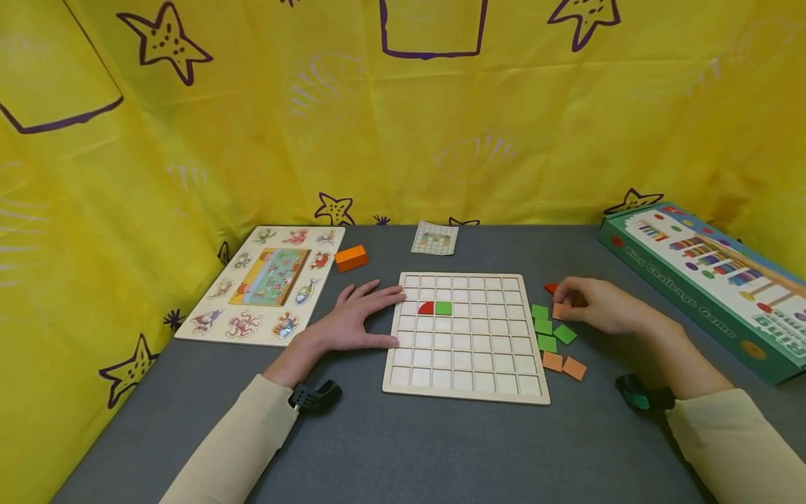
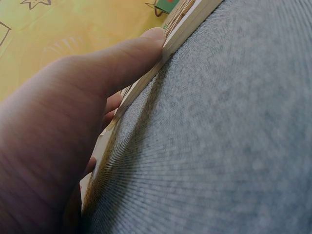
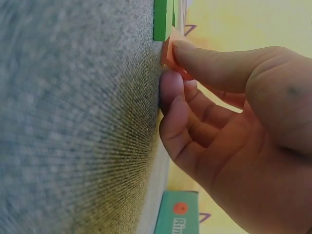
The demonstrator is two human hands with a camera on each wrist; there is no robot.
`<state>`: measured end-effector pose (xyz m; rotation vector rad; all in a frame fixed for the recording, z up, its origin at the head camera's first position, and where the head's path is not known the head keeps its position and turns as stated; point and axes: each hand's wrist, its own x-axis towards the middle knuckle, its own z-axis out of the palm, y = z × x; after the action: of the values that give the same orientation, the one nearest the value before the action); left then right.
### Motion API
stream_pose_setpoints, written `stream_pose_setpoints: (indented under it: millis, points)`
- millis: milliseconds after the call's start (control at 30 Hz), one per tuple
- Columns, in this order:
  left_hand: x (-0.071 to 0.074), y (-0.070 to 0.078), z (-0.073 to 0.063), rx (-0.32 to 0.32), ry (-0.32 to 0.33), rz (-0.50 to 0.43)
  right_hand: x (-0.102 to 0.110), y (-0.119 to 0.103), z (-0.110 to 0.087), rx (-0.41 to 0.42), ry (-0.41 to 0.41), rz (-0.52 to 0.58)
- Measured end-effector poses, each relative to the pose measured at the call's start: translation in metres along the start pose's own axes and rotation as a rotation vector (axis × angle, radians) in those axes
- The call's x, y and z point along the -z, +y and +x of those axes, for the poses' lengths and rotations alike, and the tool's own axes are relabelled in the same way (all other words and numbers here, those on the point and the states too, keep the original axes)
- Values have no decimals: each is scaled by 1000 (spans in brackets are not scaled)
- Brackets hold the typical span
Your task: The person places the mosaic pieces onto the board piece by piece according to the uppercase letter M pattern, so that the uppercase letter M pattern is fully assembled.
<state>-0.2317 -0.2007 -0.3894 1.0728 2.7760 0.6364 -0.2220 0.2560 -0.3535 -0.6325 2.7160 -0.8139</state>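
Note:
A wooden grid board (image 1: 466, 388) lies in the middle of the table, with a red quarter-round tile (image 1: 427, 308) and a green square tile (image 1: 443, 308) side by side in its cells. My left hand (image 1: 352, 318) rests at the board's left edge, fingers spread and straight, thumb on the rim. To the right of the board, my right hand (image 1: 598, 304) pinches an orange square tile (image 3: 170, 53) between thumb and fingers, low over the table. Several green tiles (image 1: 546, 343) and two orange tiles (image 1: 574, 368) lie below it, and a red tile (image 1: 550, 288) is partly hidden behind the hand.
A sea-animal puzzle board (image 1: 252, 332) lies at the left, with an orange block (image 1: 350, 258) at its upper right. Behind the grid board is a small pattern card (image 1: 434, 238). A green game box (image 1: 705, 287) stands at the right. Yellow cloth (image 1: 403, 140) hangs behind.

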Motion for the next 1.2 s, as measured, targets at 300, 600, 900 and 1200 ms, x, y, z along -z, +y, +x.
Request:
stream_pose_setpoints:
  millis: [300,600,900,1200]
  points:
    - [0,0,1,-5,4,5,3,-5,-2,21,22,31]
    - [0,0,0,0,-1,1,4,-13,2,53,38,40]
    - [0,0,1,-12,4,10,4,-24,10,76,41,29]
    - [2,1,0,-3,-3,4,2,-47,26,109,26,48]
